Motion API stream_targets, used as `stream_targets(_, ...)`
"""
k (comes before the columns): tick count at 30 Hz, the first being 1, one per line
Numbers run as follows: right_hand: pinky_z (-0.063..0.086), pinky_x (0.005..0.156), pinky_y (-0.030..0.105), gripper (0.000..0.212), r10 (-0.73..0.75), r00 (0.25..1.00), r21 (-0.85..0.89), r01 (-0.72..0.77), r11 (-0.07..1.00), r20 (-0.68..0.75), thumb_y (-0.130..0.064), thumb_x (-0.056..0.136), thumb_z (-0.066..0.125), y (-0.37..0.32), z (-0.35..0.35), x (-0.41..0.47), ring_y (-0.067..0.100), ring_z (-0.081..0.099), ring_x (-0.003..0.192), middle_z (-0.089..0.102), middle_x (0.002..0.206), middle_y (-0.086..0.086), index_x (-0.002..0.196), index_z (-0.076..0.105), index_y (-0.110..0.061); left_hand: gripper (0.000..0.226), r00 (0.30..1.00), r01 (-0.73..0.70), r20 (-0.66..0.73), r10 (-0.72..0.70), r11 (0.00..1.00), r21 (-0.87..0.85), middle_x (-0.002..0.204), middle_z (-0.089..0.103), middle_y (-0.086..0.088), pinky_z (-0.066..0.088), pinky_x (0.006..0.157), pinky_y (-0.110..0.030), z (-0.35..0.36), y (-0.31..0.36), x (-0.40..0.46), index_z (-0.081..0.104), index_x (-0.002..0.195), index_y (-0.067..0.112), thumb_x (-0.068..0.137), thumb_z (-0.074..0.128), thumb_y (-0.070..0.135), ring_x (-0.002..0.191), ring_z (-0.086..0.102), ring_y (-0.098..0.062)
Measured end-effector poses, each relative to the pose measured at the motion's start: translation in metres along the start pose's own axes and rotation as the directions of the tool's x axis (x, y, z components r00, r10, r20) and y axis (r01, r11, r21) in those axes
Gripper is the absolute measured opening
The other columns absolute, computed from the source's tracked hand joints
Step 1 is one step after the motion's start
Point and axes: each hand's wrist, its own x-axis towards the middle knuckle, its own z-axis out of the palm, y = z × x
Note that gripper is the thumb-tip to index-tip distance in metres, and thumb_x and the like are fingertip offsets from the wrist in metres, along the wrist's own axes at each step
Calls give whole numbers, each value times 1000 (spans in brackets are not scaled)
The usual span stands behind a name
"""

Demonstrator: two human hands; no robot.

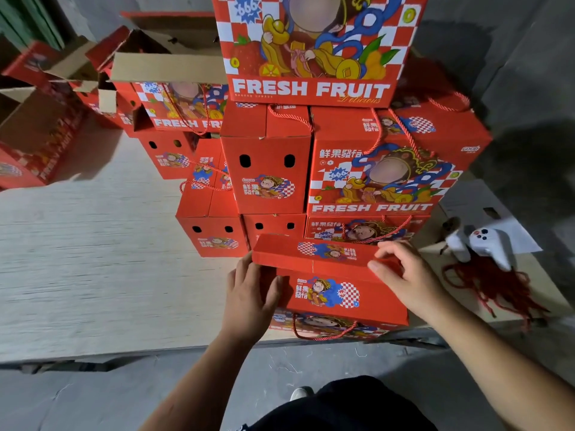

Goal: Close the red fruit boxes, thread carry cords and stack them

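Pale plywood platform (93, 259) carries a tall stack of red boxes (367, 169) at the back. Nearest box (329, 293) sits at the front edge, a cord already hanging below it. Left hand (249, 297) lies flat against its left end; right hand (401, 275), fingers loosely spread, presses the top flap. Closing step; next, probably lift and stack. Loose red cords (494, 284) lie to the right.

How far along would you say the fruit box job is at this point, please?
Done: many closed, corded boxes stand in the stack. In hand: the left hand and right hand press on the top flaps of the near box. Left: open boxes at the back left, and loose red cords lying on the right.
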Motion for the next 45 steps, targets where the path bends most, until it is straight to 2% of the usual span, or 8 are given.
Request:
stream_targets(4,51,99,37,78,-145,984,-318,170,933,101,-72,81,60,0,-10,9,11,54,126,54,142,-10,142,58,-24,77,989,115,-43,-141,922,-371,155,36,-13,44,114,-57,3,5,-4,33,149,13,91,70,45,142,43,-27)
stream_targets(12,57,75,43,80,-286,942,-667,329,668,177,-73,89,40,-6,-11,19,32,66,107,62,128,3,145,56,-18,60,985,-169,36,168,915,367,144,53,7,39,107,-54,-29,9,33,52,140,43,88,53,75,129,45,-34)
stream_targets(18,59,67,46,77,-233,951,-759,305,575,205,-67,93,31,-8,0,17,37,62,99,59,124,11,150,51,-21,72,941,-335,213,262,807,487,128,56,-6,46,100,-51,-36,12,73,58,144,33,92,39,79,117,52,-34)
stream_targets(22,50,95,42,81,-123,966,-754,255,605,227,-76,90,14,-5,3,15,28,43,121,38,140,3,162,18,-39,76,888,-379,415,195,823,423,167,34,-1,33,120,-61,-29,7,75,23,164,41,97,21,77,151,28,-34)
stream_targets(29,35,112,48,76,-7,965,-687,192,700,262,-77,93,23,-10,4,12,25,22,140,18,158,-3,158,-5,-49,85,883,-374,445,147,792,482,176,1,-6,-10,124,-53,-32,8,72,-1,165,44,94,21,85,160,5,-38)
stream_targets(34,27,118,49,79,51,951,-619,158,769,305,-83,89,24,-11,-1,16,20,13,145,11,162,-11,156,-7,-55,65,890,-450,115,442,805,387,141,49,-13,43,103,-55,-23,26,34,55,140,15,100,48,65,117,47,-36)
stream_targets(37,30,117,44,88,24,949,-546,160,822,315,-89,82,22,-8,-4,18,18,20,144,22,160,-11,159,1,-52,69,843,-537,211,495,754,378,129,55,-7,48,92,-47,-11,25,9,62,129,15,96,51,75,106,51,-28)
stream_targets(45,50,103,45,99,-18,957,-506,170,846,290,-99,77,15,-11,-18,30,19,45,142,42,159,-11,157,30,-43,80,850,-527,271,453,728,438,147,54,-2,31,125,-50,1,23,0,46,151,27,90,49,79,138,50,-27)
